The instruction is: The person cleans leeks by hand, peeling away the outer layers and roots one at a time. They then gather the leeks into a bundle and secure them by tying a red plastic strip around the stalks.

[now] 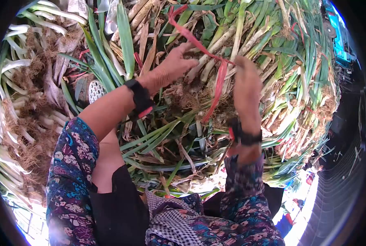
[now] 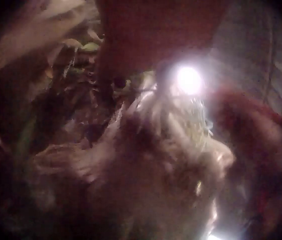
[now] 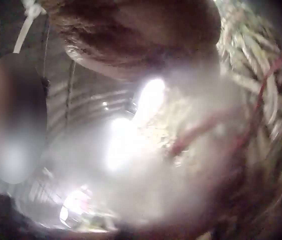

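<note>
Red ribbon point(image 1: 197, 44) stretched across onion stalks point(image 1: 223, 39), between two hands kept apart.
At left, the left hand point(image 1: 172, 67) is held with thumb and forefinger parted, just on the near side of the ribbon; whether the fingertip is touched by it cannot be told. The ribbon's long axis is slanted from far left to near right, crossed by stalks pointed far right. A loose tail point(image 1: 217, 91) is hung toward the near side. At right, the ribbon seems pinched by the right hand point(image 1: 247, 92), set nearer the tail's join.
</note>
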{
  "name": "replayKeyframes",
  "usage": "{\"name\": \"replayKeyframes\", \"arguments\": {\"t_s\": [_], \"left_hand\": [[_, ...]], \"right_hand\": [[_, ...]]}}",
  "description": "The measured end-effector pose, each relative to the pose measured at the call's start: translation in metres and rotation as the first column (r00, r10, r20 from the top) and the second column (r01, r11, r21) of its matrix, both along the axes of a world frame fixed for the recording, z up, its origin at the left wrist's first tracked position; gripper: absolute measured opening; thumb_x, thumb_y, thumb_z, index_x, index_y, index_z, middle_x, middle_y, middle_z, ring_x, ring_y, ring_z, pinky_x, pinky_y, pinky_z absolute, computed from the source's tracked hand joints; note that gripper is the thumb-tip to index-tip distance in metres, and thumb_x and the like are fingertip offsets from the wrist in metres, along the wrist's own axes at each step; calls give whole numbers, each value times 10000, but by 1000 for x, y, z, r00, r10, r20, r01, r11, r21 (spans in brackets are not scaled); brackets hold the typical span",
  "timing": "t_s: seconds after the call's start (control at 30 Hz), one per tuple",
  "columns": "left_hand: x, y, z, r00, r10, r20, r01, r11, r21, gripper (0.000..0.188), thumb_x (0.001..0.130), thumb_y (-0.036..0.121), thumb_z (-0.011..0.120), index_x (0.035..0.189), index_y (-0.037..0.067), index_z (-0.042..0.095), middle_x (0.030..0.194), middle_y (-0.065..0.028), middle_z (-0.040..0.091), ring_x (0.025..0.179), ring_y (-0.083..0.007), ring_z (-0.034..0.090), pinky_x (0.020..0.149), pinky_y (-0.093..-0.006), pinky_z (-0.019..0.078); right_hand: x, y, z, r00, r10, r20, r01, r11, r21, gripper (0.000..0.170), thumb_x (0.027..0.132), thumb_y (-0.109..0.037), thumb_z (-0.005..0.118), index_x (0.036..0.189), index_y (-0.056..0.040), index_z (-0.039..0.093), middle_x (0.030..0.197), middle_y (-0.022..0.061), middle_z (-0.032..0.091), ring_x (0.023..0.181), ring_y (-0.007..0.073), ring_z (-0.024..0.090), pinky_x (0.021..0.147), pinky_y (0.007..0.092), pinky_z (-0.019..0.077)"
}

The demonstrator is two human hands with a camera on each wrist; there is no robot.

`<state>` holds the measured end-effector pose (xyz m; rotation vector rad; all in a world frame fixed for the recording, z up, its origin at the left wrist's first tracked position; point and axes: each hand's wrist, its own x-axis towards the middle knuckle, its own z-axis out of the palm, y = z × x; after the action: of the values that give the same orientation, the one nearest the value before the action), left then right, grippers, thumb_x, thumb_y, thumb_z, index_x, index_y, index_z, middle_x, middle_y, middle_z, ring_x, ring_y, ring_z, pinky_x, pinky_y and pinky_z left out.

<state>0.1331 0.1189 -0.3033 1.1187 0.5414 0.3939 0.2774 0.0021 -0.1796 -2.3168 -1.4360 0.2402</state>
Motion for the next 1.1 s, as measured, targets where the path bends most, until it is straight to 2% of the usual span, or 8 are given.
{"name": "replayKeyframes", "arguments": {"t_s": [0.07, 0.2, 0.47, 0.7, 0.83, 0.9, 1.03, 1.1], "left_hand": [[4, 7, 21, 999, 8, 42, -6, 999, -35, 495, 872, 184, 626, 1299, -19, 481, 1255, -151, 561, 1119, -182, 540, 943, -333, 432], [17, 8, 40, 978, -5, 206, 80, 932, -354, 254, 960, 237, 550, 1040, 5, 618, 935, -55, 663, 846, -115, 619, 787, -260, 479], [-27, -1, 112, 997, -3, 72, 29, 928, -372, 316, 963, 236, 546, 1164, -4, 585, 1039, -72, 646, 931, -119, 615, 799, -278, 506], [-121, 34, 174, 896, -371, -245, 394, 918, 48, 350, 946, 204, 571, 1199, -37, 567, 1059, -79, 657, 948, -143, 621, 828, -272, 496], [-182, 37, 246, 926, -172, -335, 252, 945, 210, 322, 947, 175, 553, 1176, -51, 568, 1037, -101, 658, 944, -145, 625, 856, -271, 493], [-200, 33, 278, 945, -76, -317, 149, 966, 212, 308, 954, 136, 526, 1189, -60, 557, 1037, -120, 657, 955, -168, 630, 863, -283, 493], [-219, -14, 312, 986, -12, -166, 44, 981, 189, 300, 939, 146, 566, 1164, -50, 587, 1011, -92, 667, 944, -158, 631, 895, -282, 483], [-233, -38, 338, 939, -128, -320, 235, 916, 324, 285, 922, 107, 581, 1167, -38, 587, 1016, -82, 668, 959, -150, 625, 897, -271, 475]], "right_hand": [[23, 8, -31, 919, 280, 278, -192, 933, -304, 179, 792, -95, 581, 956, -24, 595, 939, 175, 548, 871, 368, 527, 750, 459, 426], [14, 20, -29, 869, 248, 428, -217, 969, -122, 127, 745, -87, 607, 855, -38, 566, 864, 156, 522, 794, 333, 509, 702, 440, 404], [0, -44, -11, 967, 239, 85, -233, 969, -77, 76, 829, -95, 568, 779, -44, 543, 791, 152, 543, 829, 347, 507, 726, 432, 403], [-35, -130, 50, 987, 157, -38, -161, 977, -143, 77, 885, -83, 528, 903, -20, 570, 829, 188, 525, 826, 366, 497, 737, 430, 401], [-39, -154, 91, 997, 9, 73, -10, 1000, 13, 134, 886, -62, 496, 937, -6, 607, 878, 171, 594, 860, 327, 576, 749, 391, 444], [-18, -131, 122, 947, -157, -282, 84, 963, -257, 212, 909, -173, 555, 993, 21, 570, 811, 215, 602, 785, 375, 582, 692, 422, 443], [12, -97, 12, 937, 310, -158, -346, 884, -315, 337, 921, -307, 526, 885, 20, 600, 758, 243, 604, 720, 418, 588, 657, 465, 451], [-40, -64, 23, 864, 114, -491, -277, 921, -273, 359, 917, -321, 526, 838, 21, 604, 749, 244, 603, 709, 430, 578, 658, 467, 452]]}}
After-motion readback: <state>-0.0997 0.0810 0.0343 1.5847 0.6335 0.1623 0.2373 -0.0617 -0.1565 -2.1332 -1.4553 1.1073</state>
